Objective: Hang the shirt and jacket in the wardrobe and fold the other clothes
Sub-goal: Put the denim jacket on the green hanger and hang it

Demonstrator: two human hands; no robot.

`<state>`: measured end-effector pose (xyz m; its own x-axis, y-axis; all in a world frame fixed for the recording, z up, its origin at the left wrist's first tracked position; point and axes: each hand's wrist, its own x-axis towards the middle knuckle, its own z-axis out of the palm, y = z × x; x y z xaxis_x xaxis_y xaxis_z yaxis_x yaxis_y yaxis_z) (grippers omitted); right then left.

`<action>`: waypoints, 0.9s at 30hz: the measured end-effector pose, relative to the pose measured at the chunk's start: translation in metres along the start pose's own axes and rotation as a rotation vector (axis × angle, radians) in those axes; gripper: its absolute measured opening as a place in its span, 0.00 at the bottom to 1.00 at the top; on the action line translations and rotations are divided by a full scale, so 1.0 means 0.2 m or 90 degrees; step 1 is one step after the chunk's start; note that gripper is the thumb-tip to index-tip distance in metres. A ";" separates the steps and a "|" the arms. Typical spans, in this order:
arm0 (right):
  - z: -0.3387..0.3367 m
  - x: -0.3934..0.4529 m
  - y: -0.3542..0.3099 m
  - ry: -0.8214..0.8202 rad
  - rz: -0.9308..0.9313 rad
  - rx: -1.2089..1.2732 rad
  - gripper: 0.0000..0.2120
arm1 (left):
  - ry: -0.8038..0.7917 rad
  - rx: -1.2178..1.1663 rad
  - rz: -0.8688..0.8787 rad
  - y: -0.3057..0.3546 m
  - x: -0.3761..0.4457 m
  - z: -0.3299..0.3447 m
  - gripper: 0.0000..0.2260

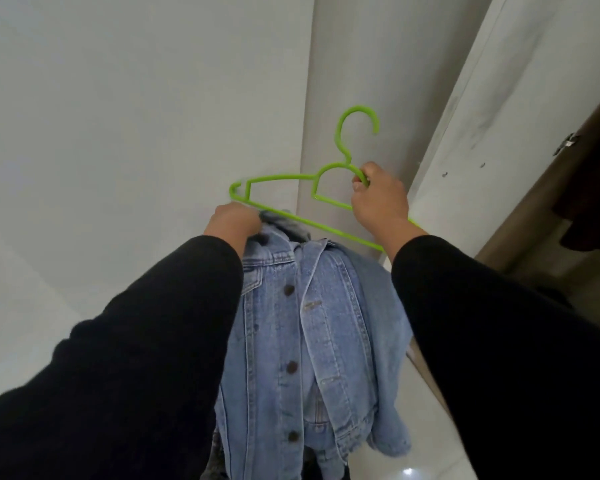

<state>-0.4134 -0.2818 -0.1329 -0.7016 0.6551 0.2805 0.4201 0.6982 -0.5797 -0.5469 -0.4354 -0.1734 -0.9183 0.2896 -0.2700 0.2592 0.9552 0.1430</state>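
Pale grey walls (118, 116) fill most of the view, meeting at a corner behind the hands, with a dark brown door edge (589, 168) at the far right and a glossy light floor (395, 455) below.

Both arms reach forward in black sleeves (146, 341). The left hand (234, 221) is curled tight around the collar of a light blue denim jacket (291, 341), bunching the fabric at its top edge. From that grip the jacket hangs straight down between the two forearms, its front placket with dark round buttons (292, 367) facing the camera and one side folded over the other.

The right hand (378, 199) is closed around a bright green plastic hanger (281, 180), with fingers wrapped over the curved shoulder bar just below the hook. The hanger sits tilted, its hook pointing up toward the corner of the walls and its long bottom bar slanting down to the right, behind the right wrist. The hanger's left end lies just beside the left hand's knuckles, right above the jacket collar, and the bottom bar crosses close over the collar. Whether it touches the denim cannot be told.
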 end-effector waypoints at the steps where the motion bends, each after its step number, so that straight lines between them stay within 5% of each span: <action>1: 0.00 0.00 0.01 0.003 0.003 -0.006 0.08 | 0.006 -0.005 0.000 -0.01 0.02 0.01 0.21; 12: -0.26 -0.02 -0.03 0.042 0.042 -0.064 0.09 | 0.103 -0.042 0.038 -0.03 -0.07 -0.20 0.16; 20: -0.67 -0.11 -0.10 0.023 -0.005 -0.066 0.11 | 0.203 -0.267 0.008 -0.03 -0.29 -0.39 0.21; 27: -0.79 -0.25 -0.12 0.004 -0.040 -0.045 0.12 | 0.374 -0.248 0.126 -0.03 -0.55 -0.45 0.15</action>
<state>-0.2982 -0.2863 -0.0125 -0.7245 0.6109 0.3192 0.4151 0.7564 -0.5055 -0.4740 -0.4794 -0.0578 -0.9030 0.2689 0.3350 0.4114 0.7656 0.4945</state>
